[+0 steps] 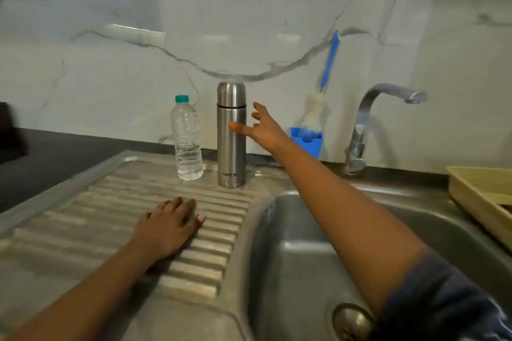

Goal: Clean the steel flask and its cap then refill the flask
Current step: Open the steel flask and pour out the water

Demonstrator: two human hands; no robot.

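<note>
right hand (264, 130): fingers (258, 108) spread wide and fairly straight, holding nothing. the thumb tip overlaps the right side of the steel flask (231, 152) at about mid-body. cannot tell whether it touches the wall or hangs just in front. the other fingers sit to the right of the flask, not round it. no grip yet.

left hand (171, 223): flat, palm down on the ribbed drainboard (83, 230), holding nothing. it lies on the near side of the flask, well apart from it.

key relation: the flask stands just left of the right hand's fingers, at the far edge of the drainboard by the wall. its long axis is vertical, upright on its base. the right hand is much the nearer. its open span faces the flask's side, so a sideways wrap round the body looks like the move called for (judgement).

flask: tall slim cylinder, brushed steel, brand print low on the front, dark seam ring under the cap (231, 93). the cap is steel, domed and seated on top. task judged at its start: nothing opened or washed.

around: a clear plastic water bottle (187, 144) stands just beside the flask on its left, not touching. right of the hand are a blue holder (307, 142) and a bottle brush (329, 61) against the wall. further right is the tap (368, 111), at the far edge of the sink basin (304, 257).

risk: the flask is tall and narrow, so a nudge from the thumb could tip it toward the bottle.
</note>
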